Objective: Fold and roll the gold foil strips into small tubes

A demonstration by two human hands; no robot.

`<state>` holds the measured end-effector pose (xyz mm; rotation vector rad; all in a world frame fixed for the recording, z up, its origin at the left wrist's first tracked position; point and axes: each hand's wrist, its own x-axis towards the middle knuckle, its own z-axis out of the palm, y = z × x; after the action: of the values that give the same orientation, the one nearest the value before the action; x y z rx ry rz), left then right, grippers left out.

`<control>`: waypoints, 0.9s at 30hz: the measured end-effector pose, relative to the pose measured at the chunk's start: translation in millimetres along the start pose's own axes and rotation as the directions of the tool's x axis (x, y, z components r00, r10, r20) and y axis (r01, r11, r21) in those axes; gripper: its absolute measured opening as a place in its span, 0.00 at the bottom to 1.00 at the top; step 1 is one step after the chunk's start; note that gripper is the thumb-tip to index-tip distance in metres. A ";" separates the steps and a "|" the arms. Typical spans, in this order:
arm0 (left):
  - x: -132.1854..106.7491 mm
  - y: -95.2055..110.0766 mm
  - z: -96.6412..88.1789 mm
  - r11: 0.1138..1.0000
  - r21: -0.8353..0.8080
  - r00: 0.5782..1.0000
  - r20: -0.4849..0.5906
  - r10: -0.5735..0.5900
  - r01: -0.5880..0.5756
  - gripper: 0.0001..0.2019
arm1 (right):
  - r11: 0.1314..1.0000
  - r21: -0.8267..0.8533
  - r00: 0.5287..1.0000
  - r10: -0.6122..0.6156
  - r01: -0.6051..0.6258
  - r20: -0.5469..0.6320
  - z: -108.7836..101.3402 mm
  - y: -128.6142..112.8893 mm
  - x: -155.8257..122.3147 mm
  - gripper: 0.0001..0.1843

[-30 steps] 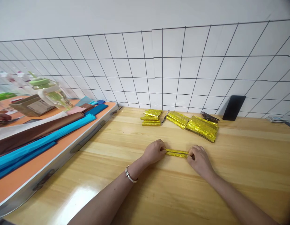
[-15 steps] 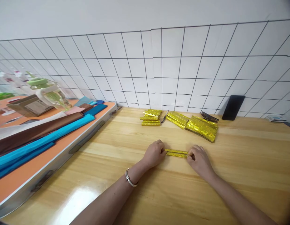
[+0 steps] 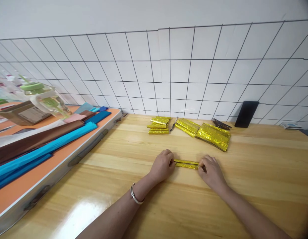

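A narrow folded strip of shiny gold foil (image 3: pixel 186 164) lies between my hands, low over the wooden table (image 3: pixel 168 205). My left hand (image 3: pixel 165 164) is closed on its left end, and my right hand (image 3: pixel 210 171) pinches the right end. A dark line runs lengthwise between two gold bands of the strip. Behind my left hand is a small pile of folded gold foil strips (image 3: pixel 158 126). Flatter gold foil sheets (image 3: pixel 214 136) lie stacked behind my right hand, beside another gold foil piece (image 3: pixel 187 127).
A pen (image 3: pixel 173 124) and a black hair claw clip (image 3: pixel 221 124) lie near the tiled wall, where a black phone-like slab (image 3: pixel 246 114) leans. At left, an orange-topped table (image 3: pixel 76 156) carries blue and brown folded sheets (image 3: pixel 61 149), a cardboard box (image 3: pixel 24 113) and a green-lidded bottle (image 3: pixel 41 96).
The view has shifted slightly, so the scene sits a little further left on the side table. Both hands keep their hold on the gold foil strip, with hardly any movement.
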<state>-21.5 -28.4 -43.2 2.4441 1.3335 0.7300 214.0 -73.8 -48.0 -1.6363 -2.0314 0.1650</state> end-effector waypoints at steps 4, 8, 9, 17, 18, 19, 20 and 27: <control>0.3 -1.0 0.7 1.000 -0.016 1.000 -0.014 -0.004 0.004 0.05 | 1.000 0.004 1.000 -0.001 0.001 0.002 0.1 -1.1 -0.8 0.06; 0.1 -1.3 -0.1 0.999 -0.038 1.000 -0.014 -0.012 0.012 0.05 | 1.000 0.006 1.000 0.003 -0.003 -0.006 0.9 -1.1 0.0 0.06; -0.1 -1.3 -0.5 0.999 -0.043 1.000 -0.014 -0.014 0.013 0.05 | 1.000 0.007 1.000 0.003 -0.003 -0.007 0.9 -0.9 0.3 0.06; -2.1 -3.7 0.0 0.996 -0.091 1.000 -0.013 0.015 -0.016 0.13 | 1.000 0.027 1.000 -0.012 0.012 -0.002 -1.6 -1.0 -0.9 0.06; -1.7 -3.7 0.4 0.996 -0.091 1.000 -0.012 0.017 -0.018 0.12 | 0.999 0.031 1.000 -0.016 0.016 -0.002 -2.1 -1.6 -0.9 0.06; -1.2 -3.5 0.8 0.996 -0.089 1.000 -0.010 0.017 -0.018 0.10 | 0.999 0.037 1.000 -0.021 0.021 -0.001 -2.5 -2.2 -0.9 0.06; -0.5 -3.1 1.2 0.996 -0.084 1.000 -0.011 0.014 -0.015 0.09 | 0.999 0.042 1.000 -0.026 0.026 -0.001 -2.8 -2.8 -0.8 0.05; 2.0 1.1 1.7 0.999 -0.047 0.999 -0.035 -0.007 0.005 0.07 | 0.997 0.063 0.999 -0.033 0.035 -0.026 -4.1 -6.0 -0.1 0.02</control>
<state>-18.9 -27.3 -43.5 2.4003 1.3209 0.7968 210.7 -76.4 -42.0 -1.5570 -2.0136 0.1941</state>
